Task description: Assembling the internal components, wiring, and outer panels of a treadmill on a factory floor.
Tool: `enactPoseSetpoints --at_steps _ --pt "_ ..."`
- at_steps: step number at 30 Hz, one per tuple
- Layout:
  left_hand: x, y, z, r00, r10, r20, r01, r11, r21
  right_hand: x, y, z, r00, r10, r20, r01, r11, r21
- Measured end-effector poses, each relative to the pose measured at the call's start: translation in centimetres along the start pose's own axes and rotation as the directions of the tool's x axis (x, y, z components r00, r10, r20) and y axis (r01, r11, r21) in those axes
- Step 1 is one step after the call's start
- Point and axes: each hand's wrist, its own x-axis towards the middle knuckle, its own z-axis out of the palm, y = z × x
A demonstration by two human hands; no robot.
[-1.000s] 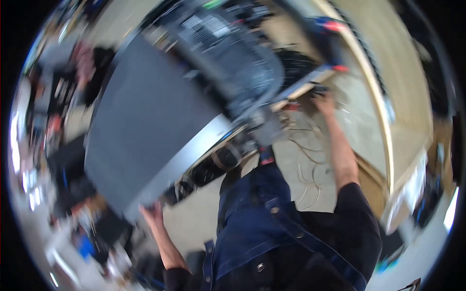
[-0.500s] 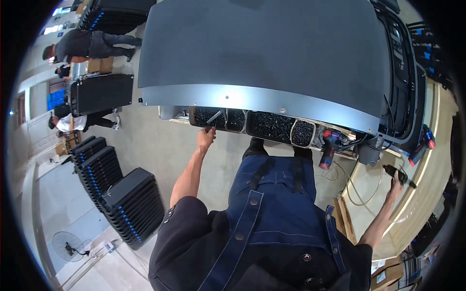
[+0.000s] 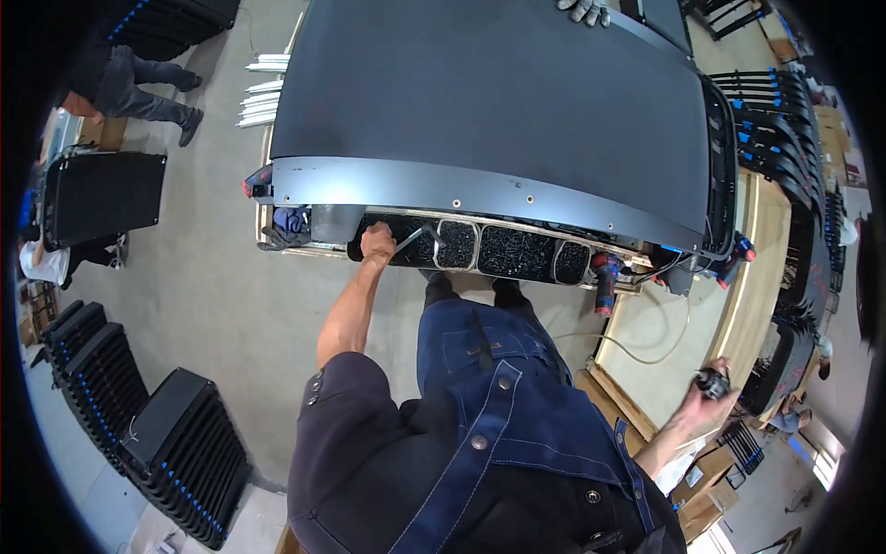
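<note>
Looking down past the wearer's dark sleeves and blue denim apron (image 3: 544, 415), the right hand (image 3: 709, 395) is out to the right, its grip wrapped around a black handheld tool (image 3: 713, 382) seen nearly end-on, above a light wooden frame. A thin tan hose (image 3: 637, 358) curves across the floor side of that frame.

Farther forward, the left hand (image 3: 377, 242) reaches over the leftmost compartment of a row of dark bins (image 3: 515, 254); its fingertips are hidden, so whether its grip is wide, narrow or holding something cannot be told. A slim metal rod (image 3: 411, 239) leans just right of this hand. The bins to the right hold small black fasteners (image 3: 457, 244). At the row's right end hangs a red-and-dark cordless driver (image 3: 604, 282).

Above and behind the bins, a large grey panel (image 3: 498, 83) with a silver front edge covers the worktop (image 3: 328, 251). Near its far edge is a grey glove (image 3: 583, 11).

At left, black panels (image 3: 189, 452) stand stacked on the floor; beyond, a person in dark trousers (image 3: 152, 92) stands.
</note>
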Motion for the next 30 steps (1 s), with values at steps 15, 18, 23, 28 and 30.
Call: enactPoseSetpoints --at_steps 15,18,23,28,30 --pt "-1.5 0.1 -2.4 0.883 0.451 0.133 -0.467 0.808 0.36 -2.1 19.7 10.5 0.938 0.307 0.16 -0.13 0.74 -0.66" --pt "-0.7 -0.3 -2.6 0.891 0.421 0.17 -0.454 0.806 0.38 -1.8 20.4 11.1 0.906 0.381 0.185 -0.166 0.721 -0.673" --pt "-2.8 0.4 -2.9 0.97 0.166 -0.175 -0.144 0.981 0.131 -1.3 19.5 11.3 0.9 0.358 0.25 -0.031 0.623 -0.782" --pt "-8.2 8.2 -5.0 0.975 0.107 0.196 0.147 0.352 -0.924 0.3 21.6 12.8 0.849 0.409 0.334 -0.06 0.704 -0.708" --pt "-14.0 16.3 -8.8 0.941 0.238 0.243 0.207 0.167 -0.964 1.1 23.5 13.9 0.823 0.44 0.36 -0.124 0.757 -0.641"
